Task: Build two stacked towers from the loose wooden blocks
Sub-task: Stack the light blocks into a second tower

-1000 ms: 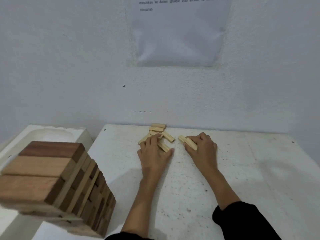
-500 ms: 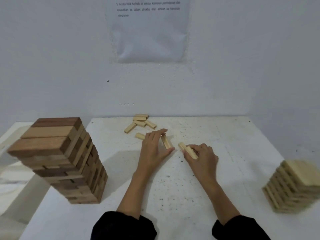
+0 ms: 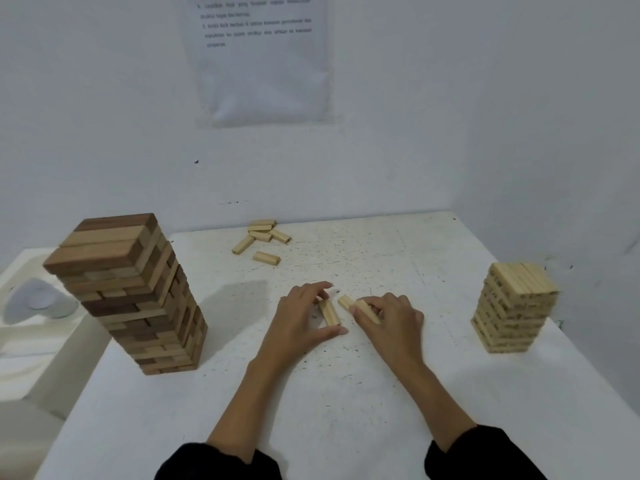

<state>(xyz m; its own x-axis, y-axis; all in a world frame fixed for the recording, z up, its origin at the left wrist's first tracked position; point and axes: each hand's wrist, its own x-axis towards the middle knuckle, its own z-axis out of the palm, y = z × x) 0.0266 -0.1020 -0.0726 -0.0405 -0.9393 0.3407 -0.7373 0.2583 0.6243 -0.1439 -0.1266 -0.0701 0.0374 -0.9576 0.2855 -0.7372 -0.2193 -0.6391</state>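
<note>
At the middle of the white speckled table [image 3: 346, 403], seen from the head camera, the left hand [image 3: 301, 323] pinched a pale block [image 3: 329, 311] endwise, its forefinger at the far end and its thumb at the near end, with the block lying flat on the tabletop. Just to its right, the right hand [image 3: 391, 320] had its fingers curled round a second pale block [image 3: 367, 311], which also lay low on the table and angled away to the left. A third block [image 3: 344, 301] lay close against that one on its left side; whether the right fingers held it too could not be told. The two hands were near each other but did not touch, and both arms ended in black sleeves.

Toward the far edge of the table, a small heap of loose blocks [image 3: 261, 232] lay near the wall, with a single block [image 3: 266, 258] just in front of it. On the left side stood a tall tower of darker mixed wood [image 3: 128, 292], leaning in the wide-angle view. On the right stood a shorter pale tower [image 3: 512, 306]. A printed sheet [image 3: 259, 64] hung on the wall above, its text too small to read.
</note>
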